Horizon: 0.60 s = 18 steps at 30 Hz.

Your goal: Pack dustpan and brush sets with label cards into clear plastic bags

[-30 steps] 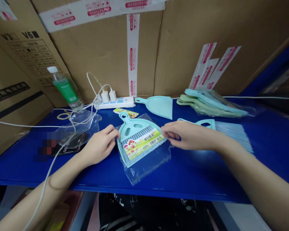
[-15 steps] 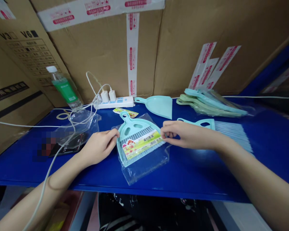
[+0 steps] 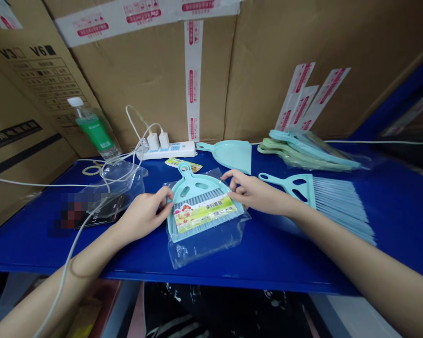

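Both hands, left hand [image 3: 144, 213] and right hand [image 3: 248, 191], pinched the bagged dustpan set [image 3: 200, 206] on the desk [image 3: 285, 253], seemingly mid-packing, its clear bag's mouth wanting closing next.

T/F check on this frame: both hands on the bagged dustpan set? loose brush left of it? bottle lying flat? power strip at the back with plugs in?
1. Both hands touch the bagged dustpan set: true; left hand at its left edge, right hand at its upper right.
2. The loose brush lies left of the set: false; it lies to the right.
3. The green-label bottle lies flat: false; it stands leaning against a cardboard box.
4. The power strip at the back holds white plugs: true.
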### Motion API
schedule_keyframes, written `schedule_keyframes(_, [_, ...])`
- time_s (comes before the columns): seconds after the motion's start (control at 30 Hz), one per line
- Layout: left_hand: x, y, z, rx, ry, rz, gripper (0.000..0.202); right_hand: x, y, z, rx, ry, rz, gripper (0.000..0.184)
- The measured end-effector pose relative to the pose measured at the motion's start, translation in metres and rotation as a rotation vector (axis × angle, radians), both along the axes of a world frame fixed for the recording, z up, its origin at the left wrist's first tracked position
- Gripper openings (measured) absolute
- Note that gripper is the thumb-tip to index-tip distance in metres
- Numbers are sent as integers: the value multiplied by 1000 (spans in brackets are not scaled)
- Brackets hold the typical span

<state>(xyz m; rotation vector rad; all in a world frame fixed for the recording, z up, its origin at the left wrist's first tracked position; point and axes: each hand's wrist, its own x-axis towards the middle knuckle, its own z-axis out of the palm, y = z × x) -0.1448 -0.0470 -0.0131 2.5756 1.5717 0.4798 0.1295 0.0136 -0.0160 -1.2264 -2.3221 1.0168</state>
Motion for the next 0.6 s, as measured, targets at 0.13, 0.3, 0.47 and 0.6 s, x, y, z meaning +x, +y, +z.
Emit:
schedule_keyframes(0.13, [1, -1, 3, -33, -33, 5, 10, 5, -5, 8, -155, 16, 60, 39])
schedule_keyframes(0.3, [3, -3, 6, -83, -43, -56, 15, 11, -6, 17, -254, -28, 4, 40])
schedule_keyframes(0.47, [3, -3, 3, -144, -25, -136, 24, 16, -5, 21, -256, -101, 13, 39])
schedule_keyframes(0.6, [-2, -1, 0, -146, -15, -182, 29, 18, -5, 22, -197, -167, 37, 37])
